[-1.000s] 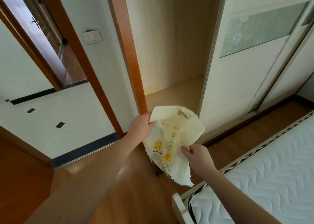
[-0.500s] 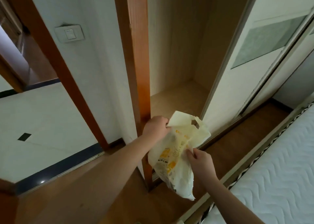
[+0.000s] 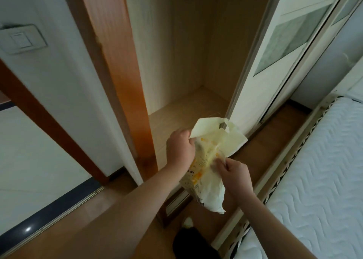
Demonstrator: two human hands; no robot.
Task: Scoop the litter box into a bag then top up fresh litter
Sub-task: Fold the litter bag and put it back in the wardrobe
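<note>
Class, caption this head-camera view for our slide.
Both hands, left and right, grip a crumpled plastic bag.

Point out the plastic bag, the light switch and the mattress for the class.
plastic bag (image 3: 211, 192): head view, its white lower body.
light switch (image 3: 20, 40): head view, the rocker's face.
mattress (image 3: 322, 172): head view, its quilted top.

**Thin plastic, pale wood grain, quilted cloth**

The bag (image 3: 212, 154) looks like thin, crinkled plastic — pale cream, faintly translucent, with yellow print. The wardrobe interior (image 3: 186, 62) is light wood-grain board, matt and smooth. The door frame (image 3: 121, 78) is orange-brown wood with a soft sheen. The sliding door (image 3: 275, 48) is smooth white with a frosted, patterned glass panel. The floor (image 3: 64, 237) is warm wood, slightly glossy — the mattress (image 3: 324, 176) is white quilted cloth with wavy stitching.
</note>
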